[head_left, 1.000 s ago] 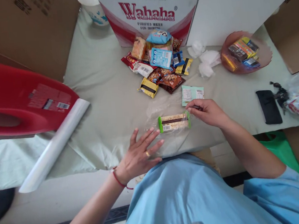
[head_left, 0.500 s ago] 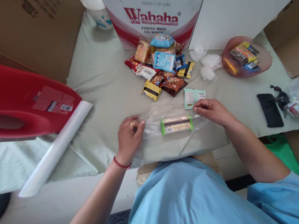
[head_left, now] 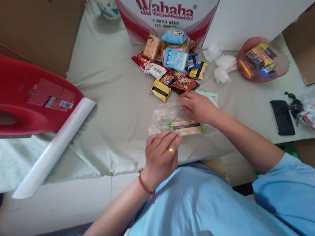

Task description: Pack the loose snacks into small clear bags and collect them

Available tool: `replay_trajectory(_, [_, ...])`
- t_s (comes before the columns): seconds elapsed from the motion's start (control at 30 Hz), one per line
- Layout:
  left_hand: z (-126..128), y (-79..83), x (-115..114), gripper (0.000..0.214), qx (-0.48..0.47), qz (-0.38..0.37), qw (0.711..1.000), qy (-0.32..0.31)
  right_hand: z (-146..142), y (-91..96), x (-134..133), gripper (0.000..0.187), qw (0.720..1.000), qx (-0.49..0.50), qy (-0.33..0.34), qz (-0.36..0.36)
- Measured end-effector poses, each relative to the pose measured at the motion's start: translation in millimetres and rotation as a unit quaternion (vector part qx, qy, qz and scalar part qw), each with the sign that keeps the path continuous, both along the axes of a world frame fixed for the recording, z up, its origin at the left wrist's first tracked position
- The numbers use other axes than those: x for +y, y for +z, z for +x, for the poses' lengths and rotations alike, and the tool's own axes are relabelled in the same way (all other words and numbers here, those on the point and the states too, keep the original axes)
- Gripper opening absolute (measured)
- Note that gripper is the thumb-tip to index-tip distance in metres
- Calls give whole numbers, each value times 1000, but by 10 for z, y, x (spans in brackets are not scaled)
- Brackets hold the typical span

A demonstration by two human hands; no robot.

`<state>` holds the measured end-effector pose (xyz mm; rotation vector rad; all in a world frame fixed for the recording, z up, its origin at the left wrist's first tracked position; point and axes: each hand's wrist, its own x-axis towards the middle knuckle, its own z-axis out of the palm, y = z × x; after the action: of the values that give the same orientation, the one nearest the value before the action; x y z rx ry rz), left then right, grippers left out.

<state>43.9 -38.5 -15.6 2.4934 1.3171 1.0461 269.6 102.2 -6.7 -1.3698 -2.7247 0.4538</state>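
A snack bar in a clear wrapper with green ends [head_left: 188, 127] lies on a crumpled sheet of clear plastic wrap [head_left: 160, 116] near the table's front edge. My left hand [head_left: 162, 156], with a ring and a red bracelet, is at the bar's near left corner, its fingers stretched out over the wrap's near side. My right hand [head_left: 199, 105] reaches across just beyond the bar, fingers slightly bent and apart over the wrap's far side. It partly covers a mint-green packet [head_left: 212, 96]. Both hands' fingertips are partly hidden.
Several packaged snacks [head_left: 174, 63] are piled before a Wahaha box [head_left: 169, 12]. A pink bowl of snacks [head_left: 282, 63], crumpled tissues [head_left: 223, 68] and a black phone [head_left: 282, 118] are rightward. Leftward lie a white roll [head_left: 55, 147] and a red plastic container [head_left: 28, 92].
My left hand has moved right, to the bar's near corner. My right hand has shifted left and farther away, over the wrap's far side. The wrap looks more bunched.
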Motion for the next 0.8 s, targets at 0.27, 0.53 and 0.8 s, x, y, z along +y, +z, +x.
replay_trajectory(0.27, [277, -495, 295, 38, 119, -98, 988, 25, -317, -197, 389, 17, 996, -51, 31, -72])
replay_trajectory(0.53, [319, -579, 159, 40, 104, -52, 992, 41, -140, -64, 438, 16, 986, 65, 48, -147])
replay_trajectory(0.8, [380, -556, 105, 22, 113, -13, 979, 170, -188, 291, -312, 33, 994, -52, 59, -72])
